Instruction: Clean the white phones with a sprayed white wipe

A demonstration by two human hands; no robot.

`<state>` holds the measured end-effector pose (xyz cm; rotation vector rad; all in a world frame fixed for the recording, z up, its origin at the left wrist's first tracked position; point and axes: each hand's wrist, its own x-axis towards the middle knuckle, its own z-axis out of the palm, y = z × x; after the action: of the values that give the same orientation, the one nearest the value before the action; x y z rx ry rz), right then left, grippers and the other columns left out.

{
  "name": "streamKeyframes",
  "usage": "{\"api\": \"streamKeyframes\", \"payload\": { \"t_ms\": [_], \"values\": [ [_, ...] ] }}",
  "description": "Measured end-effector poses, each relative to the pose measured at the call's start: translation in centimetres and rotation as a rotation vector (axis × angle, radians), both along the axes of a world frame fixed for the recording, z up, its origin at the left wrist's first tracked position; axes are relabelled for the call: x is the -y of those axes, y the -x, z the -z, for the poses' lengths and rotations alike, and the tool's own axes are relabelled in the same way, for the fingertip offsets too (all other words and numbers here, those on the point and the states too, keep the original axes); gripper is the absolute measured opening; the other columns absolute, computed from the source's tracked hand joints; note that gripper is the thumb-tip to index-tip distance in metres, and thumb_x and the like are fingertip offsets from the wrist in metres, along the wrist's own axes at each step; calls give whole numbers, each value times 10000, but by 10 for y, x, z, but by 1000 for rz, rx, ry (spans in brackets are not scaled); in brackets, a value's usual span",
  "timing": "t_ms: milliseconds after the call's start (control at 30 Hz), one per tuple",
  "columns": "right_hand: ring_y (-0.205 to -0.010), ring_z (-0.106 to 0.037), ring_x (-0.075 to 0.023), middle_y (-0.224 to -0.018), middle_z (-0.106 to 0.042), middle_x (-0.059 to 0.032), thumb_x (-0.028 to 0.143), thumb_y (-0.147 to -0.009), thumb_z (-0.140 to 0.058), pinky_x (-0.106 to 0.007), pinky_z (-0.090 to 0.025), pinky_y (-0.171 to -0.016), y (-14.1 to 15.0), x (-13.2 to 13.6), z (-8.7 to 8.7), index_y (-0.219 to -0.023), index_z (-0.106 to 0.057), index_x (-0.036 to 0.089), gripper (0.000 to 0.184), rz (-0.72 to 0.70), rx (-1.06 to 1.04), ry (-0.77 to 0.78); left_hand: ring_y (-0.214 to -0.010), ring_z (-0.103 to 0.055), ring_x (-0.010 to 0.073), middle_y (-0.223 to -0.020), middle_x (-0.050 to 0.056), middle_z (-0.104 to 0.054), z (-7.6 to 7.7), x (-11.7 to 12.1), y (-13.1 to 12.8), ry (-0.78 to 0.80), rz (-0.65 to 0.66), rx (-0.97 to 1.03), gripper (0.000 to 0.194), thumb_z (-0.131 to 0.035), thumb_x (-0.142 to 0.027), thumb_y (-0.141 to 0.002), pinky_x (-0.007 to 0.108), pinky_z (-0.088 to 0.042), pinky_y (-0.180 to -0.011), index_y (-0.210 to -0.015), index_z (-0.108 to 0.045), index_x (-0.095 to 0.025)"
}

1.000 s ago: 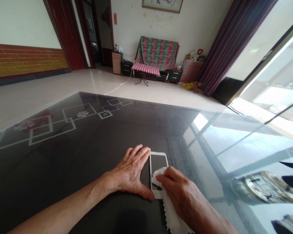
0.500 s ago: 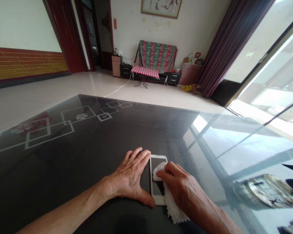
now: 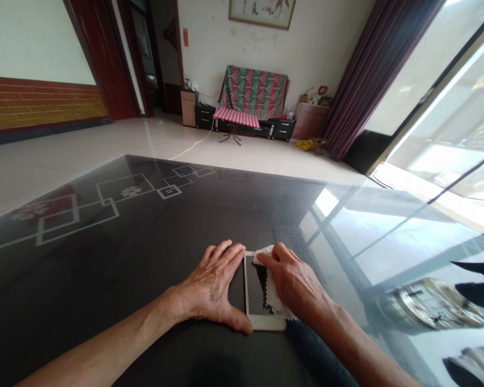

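Note:
A white-framed phone [image 3: 255, 301] lies flat on the dark glass table [image 3: 145, 236], screen up. My left hand [image 3: 212, 285] rests flat beside its left edge, fingers stretched out and thumb against the phone's near corner. My right hand [image 3: 296, 285] presses a small white cloth [image 3: 271, 298] with zigzag edges onto the screen's far end, fingers closed on the cloth. The cloth and my right hand hide much of the phone's right side.
A round clock [image 3: 439, 309] lies face up on the table at the right, with dark objects [image 3: 476, 277] beyond and near it. Across the tiled floor stand a low cabinet with a patterned cover [image 3: 254, 94], a purple curtain [image 3: 371, 75] and a large window.
My right hand has slid the cloth from the near part of the screen up to its far end. My left hand has stayed beside the phone.

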<state>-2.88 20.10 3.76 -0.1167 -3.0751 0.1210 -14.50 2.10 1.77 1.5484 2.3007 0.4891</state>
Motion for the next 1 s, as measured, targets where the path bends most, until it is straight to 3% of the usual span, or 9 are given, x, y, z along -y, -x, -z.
{"api": "streamKeyframes", "payload": {
  "t_ms": [333, 567, 833, 1000],
  "values": [
    [-739, -499, -147, -900, -490, -23, 42, -811, -441, -243, -306, -596, -7, 13, 2, -987, -610, 240, 314, 171, 24, -34, -1432, -120, 377, -1546, 155, -244, 0, 0, -2, -39, 4, -26, 1217, -642, -779, -523, 570, -130, -1139, -1476, -229, -144],
    [-723, -474, -137, -874, -484, -19, 64, -797, -455, -234, -303, -601, 4, 32, -1, -924, -589, 218, 240, 76, 38, 5, -1436, -114, 372, -1551, 145, -234, 1, 0, -2, -39, -14, -18, 1213, -647, -785, -510, 563, -131, -1143, -1473, -229, -176],
    [-750, -486, -133, -912, -483, -22, 81, -831, -451, -230, -324, -631, 9, 13, 1, -999, -620, 258, 296, 71, 2, -1, -1435, -94, 385, -1554, 162, -216, -1, -1, -3, -6, -17, -8, 1301, -638, -837, -455, 564, -115, -1146, -1472, -231, -134],
    [-775, -490, -138, -912, -484, -17, 112, -864, -466, -229, -324, -626, 4, 18, 2, -998, -617, 253, 247, 12, 4, 19, -1432, -108, 385, -1549, 155, -235, 2, -1, -1, -36, -11, -24, 1305, -625, -857, -444, 561, -130, -1141, -1473, -228, -159]
  ]
}}
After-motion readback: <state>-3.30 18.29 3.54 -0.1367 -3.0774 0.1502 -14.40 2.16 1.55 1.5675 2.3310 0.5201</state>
